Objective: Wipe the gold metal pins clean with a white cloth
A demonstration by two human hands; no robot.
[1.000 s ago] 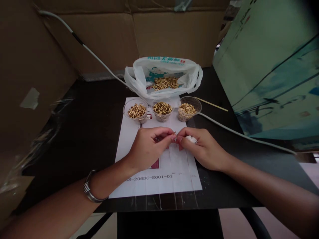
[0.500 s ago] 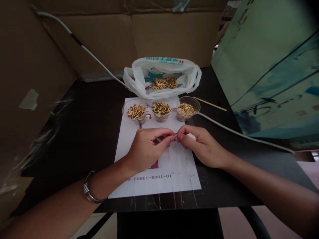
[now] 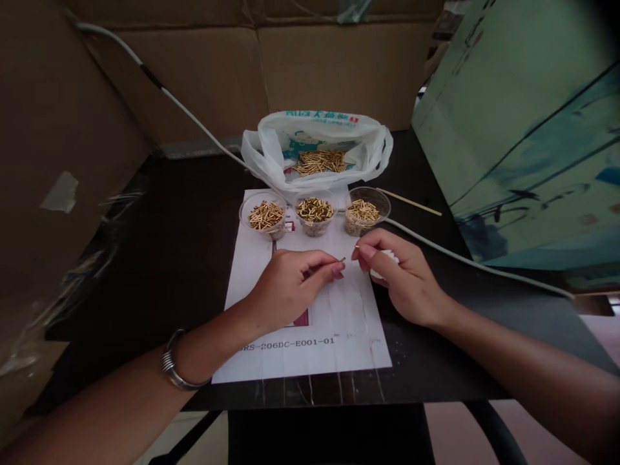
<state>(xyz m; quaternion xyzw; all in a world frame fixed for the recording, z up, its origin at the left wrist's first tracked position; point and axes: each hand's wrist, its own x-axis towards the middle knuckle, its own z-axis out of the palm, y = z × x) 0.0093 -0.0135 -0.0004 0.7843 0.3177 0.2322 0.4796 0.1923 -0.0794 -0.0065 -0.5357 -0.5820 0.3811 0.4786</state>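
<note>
My left hand [image 3: 288, 287] is closed, its thumb and forefinger pinching a small brass pin [image 3: 343, 259] whose end sticks out to the right. Apart from it, on the right, my right hand [image 3: 407, 281] is also closed. A tiny gold-coloured pin tip [image 3: 357, 246] shows at its fingertips, and a crumpled white wad [image 3: 385, 263] is tucked in the palm. Beyond the hands stand three clear plastic cups of small brass pins: a left cup [image 3: 264, 216], a middle cup [image 3: 314, 213] and a right cup [image 3: 365, 213]. Under the hands lies a printed white sheet [image 3: 310, 365].
Behind the cups, a white plastic bag [image 3: 266, 155] lies open with longer brass pins [image 3: 322, 163] inside. A grey cable [image 3: 445, 252] crosses the dark table [image 3: 184, 213]. A thin wooden stick [image 3: 409, 201] lies at right. Cardboard walls [image 3: 334, 71] enclose the back and left.
My right hand has moved right and slightly up, away from my left fingertips, so a gap shows between them. My left hand has stayed nearly in place with the pin.
</note>
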